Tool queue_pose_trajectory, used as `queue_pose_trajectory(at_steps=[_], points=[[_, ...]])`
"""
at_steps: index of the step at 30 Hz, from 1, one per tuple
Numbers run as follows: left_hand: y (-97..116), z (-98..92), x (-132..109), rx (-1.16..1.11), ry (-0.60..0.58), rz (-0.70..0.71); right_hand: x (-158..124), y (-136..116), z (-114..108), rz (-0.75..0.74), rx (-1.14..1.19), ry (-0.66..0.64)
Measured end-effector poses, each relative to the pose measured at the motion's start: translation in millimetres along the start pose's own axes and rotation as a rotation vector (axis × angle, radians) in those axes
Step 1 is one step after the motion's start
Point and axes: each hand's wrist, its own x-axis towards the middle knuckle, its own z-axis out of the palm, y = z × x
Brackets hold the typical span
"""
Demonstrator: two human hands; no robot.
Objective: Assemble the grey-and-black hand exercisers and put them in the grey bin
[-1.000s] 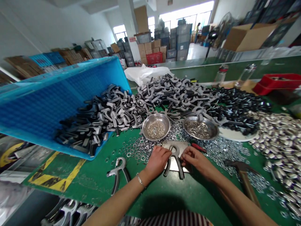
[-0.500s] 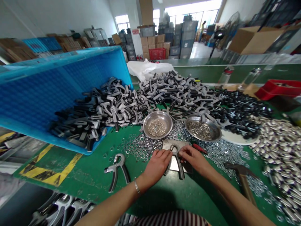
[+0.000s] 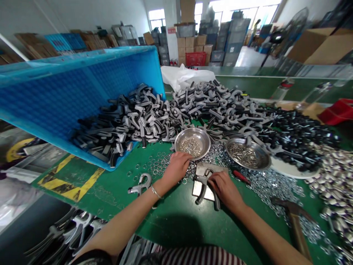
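Observation:
My right hand [image 3: 224,187] is closed on a grey-and-black hand grip strengthener [image 3: 202,192] that lies over a flat metal plate [image 3: 200,168]. Its spring shows near the top, and my fingers hide part of the right handle. At the near rim of the left steel bowl [image 3: 204,139] is my left hand [image 3: 178,165], fingers stretched forward, nothing visible in them. Small metal pieces [image 3: 190,147] fill the bottom of that bowl. Loose metal rings [image 3: 157,167] spread around my left hand. Another hand grip strengthener [image 3: 145,180] lies left of my left forearm, partly covered by it.
A tipped blue crate [image 3: 93,81] spills handles into a big heap [image 3: 206,99]. On the right are a second steel bowl [image 3: 262,158] with pins, a red-handled tool [image 3: 241,177], a hammer [image 3: 295,217], nuts [image 3: 264,187], black parts [image 3: 298,132] and shiny metal caps [image 3: 336,184].
My left hand has left the hand grip strengthener and moved up and left to the bowl's rim. My right hand stays on the hand grip strengthener. The whole view has shifted slightly.

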Motion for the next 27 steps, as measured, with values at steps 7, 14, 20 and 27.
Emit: queue_pose_trajectory(at_steps=[7, 14, 20, 27], points=[[-35, -5.3, 28, 0.196, -0.059, -0.067, 2, 3, 0, -0.038, -0.070, -0.008], [-41, 4.0, 53, 0.357, -0.194, -0.102, 2, 5, -3, -0.115, -0.143, -0.074], [-38, 10.9, 65, 0.438, -0.225, -0.141, -3, 6, -11, -0.254, -0.362, -0.168], [-35, 18.0, 70, 0.445, -0.212, -0.183, -26, -2, -20, -0.374, -0.563, -0.298]])
